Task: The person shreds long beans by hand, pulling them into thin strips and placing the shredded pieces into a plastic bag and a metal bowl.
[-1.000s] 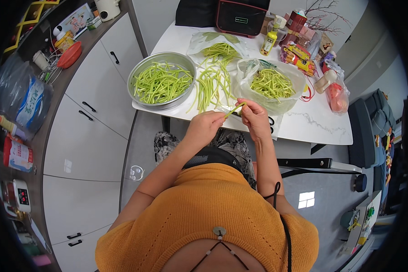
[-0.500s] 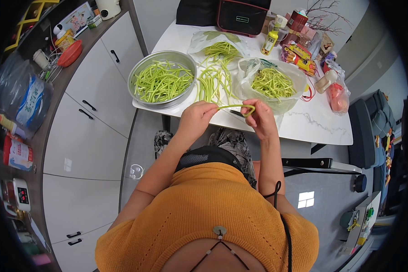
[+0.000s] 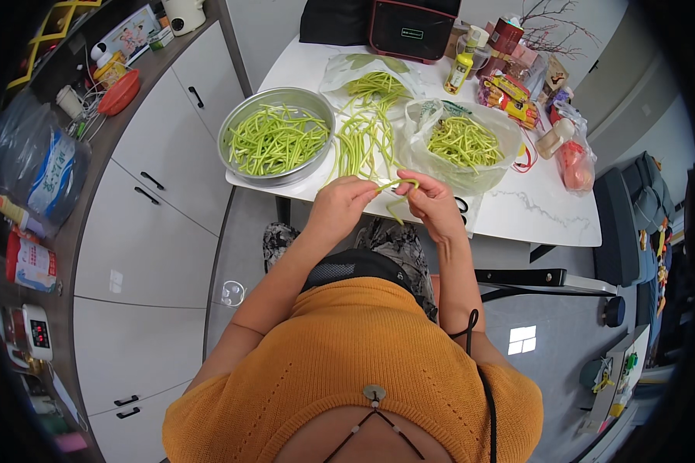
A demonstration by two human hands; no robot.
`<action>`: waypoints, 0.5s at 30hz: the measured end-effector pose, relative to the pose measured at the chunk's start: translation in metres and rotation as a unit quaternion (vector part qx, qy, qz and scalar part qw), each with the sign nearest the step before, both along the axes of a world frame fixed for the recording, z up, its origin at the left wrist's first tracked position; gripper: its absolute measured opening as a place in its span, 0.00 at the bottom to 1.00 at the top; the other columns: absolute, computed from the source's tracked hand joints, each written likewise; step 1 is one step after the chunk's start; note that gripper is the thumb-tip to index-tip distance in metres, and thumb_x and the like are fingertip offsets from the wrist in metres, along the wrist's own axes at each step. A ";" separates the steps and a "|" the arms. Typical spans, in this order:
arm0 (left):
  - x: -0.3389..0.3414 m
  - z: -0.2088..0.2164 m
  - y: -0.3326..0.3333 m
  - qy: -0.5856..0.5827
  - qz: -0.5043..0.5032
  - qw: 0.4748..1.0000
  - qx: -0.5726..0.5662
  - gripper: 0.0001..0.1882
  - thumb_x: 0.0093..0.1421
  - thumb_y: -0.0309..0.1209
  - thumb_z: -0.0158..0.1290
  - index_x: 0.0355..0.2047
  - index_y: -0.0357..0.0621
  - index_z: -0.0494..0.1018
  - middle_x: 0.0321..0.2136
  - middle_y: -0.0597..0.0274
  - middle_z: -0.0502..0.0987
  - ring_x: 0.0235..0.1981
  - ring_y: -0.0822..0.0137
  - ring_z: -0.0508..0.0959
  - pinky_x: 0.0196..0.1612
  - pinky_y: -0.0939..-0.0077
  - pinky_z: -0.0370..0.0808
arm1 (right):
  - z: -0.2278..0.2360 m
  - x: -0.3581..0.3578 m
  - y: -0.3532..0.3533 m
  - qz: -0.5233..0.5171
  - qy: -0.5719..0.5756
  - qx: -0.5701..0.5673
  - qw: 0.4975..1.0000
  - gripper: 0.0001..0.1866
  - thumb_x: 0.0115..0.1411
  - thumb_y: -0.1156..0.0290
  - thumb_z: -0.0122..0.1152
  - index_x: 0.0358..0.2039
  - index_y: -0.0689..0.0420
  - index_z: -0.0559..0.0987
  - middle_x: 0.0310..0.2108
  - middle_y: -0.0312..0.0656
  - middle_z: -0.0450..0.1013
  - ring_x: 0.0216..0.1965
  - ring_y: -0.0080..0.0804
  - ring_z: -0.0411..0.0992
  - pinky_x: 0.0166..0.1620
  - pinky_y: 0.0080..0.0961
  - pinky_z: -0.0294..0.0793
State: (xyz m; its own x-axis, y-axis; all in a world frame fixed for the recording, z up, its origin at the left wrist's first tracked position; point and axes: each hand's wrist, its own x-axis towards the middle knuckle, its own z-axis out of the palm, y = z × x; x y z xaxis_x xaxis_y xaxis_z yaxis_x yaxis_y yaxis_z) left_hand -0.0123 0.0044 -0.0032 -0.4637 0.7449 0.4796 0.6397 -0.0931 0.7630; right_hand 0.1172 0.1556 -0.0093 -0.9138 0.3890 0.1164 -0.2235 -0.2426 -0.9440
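White cupboard fronts run down my left, and grey floor shows under the white counter I sit at, its near edge just beyond my knees. Closest to me, both hands hover over that edge. My left hand pinches one end of a long, thin green bean, fingers closed on it; my right hand grips the other end the same way. Between them the bean arches up in a curve, and a short piece hangs down from the right-hand side. I judge it is held over the edge so that both hands can work it freely, clear of the heaps.

Just past my hands lies a loose pile of long green beans, laid straight on the counter within easy reach. To its left stands a round steel basin full of shorter green pieces. To its right a clear plastic bag is spread open, more green pieces inside. Both sit near enough to drop things into. Farther back another clear bag of beans waits, and behind it bottles and bright snack packets crowd the far side.
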 end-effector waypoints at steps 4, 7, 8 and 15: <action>0.003 0.002 0.000 -0.007 -0.010 1.000 -0.007 0.07 0.53 0.26 0.51 0.32 0.36 0.75 0.23 0.58 0.74 0.24 0.67 0.73 0.29 0.79 0.68 | -0.005 -0.001 0.002 -0.040 -0.005 -0.005 0.999 0.16 0.56 0.71 0.55 0.45 0.61 0.73 0.28 0.36 0.73 0.16 0.12 0.54 0.19 0.09 0.53; 0.002 0.000 0.001 -0.024 -0.014 1.000 -0.007 0.07 0.54 0.25 0.51 0.32 0.36 0.75 0.23 0.59 0.74 0.24 0.71 0.73 0.28 0.80 0.68 | -0.001 -0.002 -0.003 -0.067 -0.007 -0.007 0.998 0.15 0.56 0.71 0.56 0.44 0.61 0.73 0.27 0.37 0.73 0.16 0.12 0.55 0.19 0.09 0.53; 0.003 -0.001 0.001 -0.056 -0.021 0.998 -0.011 0.07 0.54 0.25 0.51 0.32 0.35 0.74 0.24 0.60 0.75 0.24 0.72 0.73 0.28 0.81 0.68 | 0.001 -0.003 -0.005 -0.077 -0.005 -0.008 0.997 0.15 0.56 0.70 0.56 0.44 0.61 0.72 0.28 0.37 0.73 0.15 0.12 0.55 0.19 0.08 0.53; 0.003 -0.007 0.005 -0.290 -0.077 0.954 0.007 0.09 0.58 0.26 0.48 0.36 0.34 0.73 0.25 0.66 0.75 0.20 0.82 0.67 0.23 0.88 0.63 | -0.003 -0.007 -0.003 -0.149 0.024 0.003 0.988 0.13 0.54 0.72 0.58 0.41 0.59 0.73 0.27 0.37 0.73 0.17 0.11 0.58 0.19 0.07 0.54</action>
State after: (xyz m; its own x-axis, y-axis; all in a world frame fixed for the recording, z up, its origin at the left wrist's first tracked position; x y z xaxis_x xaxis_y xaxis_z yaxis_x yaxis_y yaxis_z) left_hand -0.0095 0.0096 -0.0097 -0.5400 0.8210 0.1852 0.0875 -0.1641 0.9826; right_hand 0.1106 0.1530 -0.0125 -0.7515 0.6401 0.1599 -0.3294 -0.1540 -0.9316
